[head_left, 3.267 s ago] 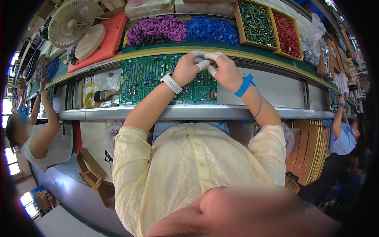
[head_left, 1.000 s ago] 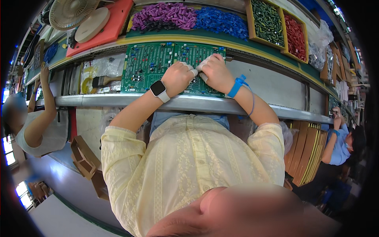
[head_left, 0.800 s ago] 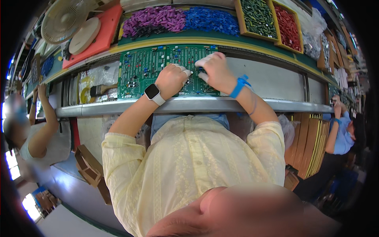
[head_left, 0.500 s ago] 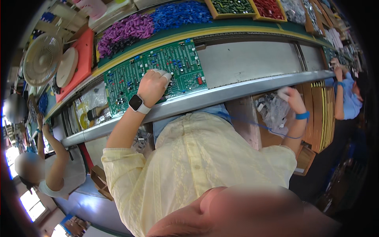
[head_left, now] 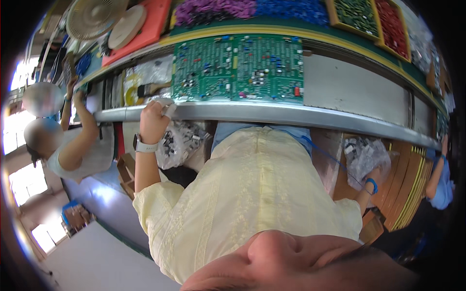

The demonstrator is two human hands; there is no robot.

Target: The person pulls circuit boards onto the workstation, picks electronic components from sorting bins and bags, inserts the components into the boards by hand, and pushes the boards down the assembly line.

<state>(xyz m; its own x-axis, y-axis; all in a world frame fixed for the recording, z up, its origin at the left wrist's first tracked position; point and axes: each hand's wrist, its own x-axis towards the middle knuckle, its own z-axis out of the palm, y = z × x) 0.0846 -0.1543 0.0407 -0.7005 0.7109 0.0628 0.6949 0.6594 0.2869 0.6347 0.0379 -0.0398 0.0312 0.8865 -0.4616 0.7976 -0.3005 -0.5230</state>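
A green circuit board (head_left: 228,65) studded with small components lies on the line in front of me. My left hand (head_left: 155,119), with pale finger covers, is curled closed at the front metal rail (head_left: 233,111), below the board's left corner. What it holds, if anything, is hidden. At the right, below the rail, my right hand (head_left: 373,177) reaches into a clear plastic bag (head_left: 363,154) of small parts; the plastic hides its fingers. A blue wrist strap (head_left: 372,186) with a cord circles that wrist.
Beyond the line lie piles of purple parts (head_left: 216,10) and blue parts (head_left: 291,10), and trays of green parts (head_left: 357,17) and red parts (head_left: 391,30). A brush (head_left: 154,88) lies left of the board. Another clear bag (head_left: 182,143) hangs below the rail. Co-workers sit at both sides.
My left hand has come off the board, down and left to the rail. My right hand has lowered into the clear bag. The view has swung, shifting the board right and up in it.
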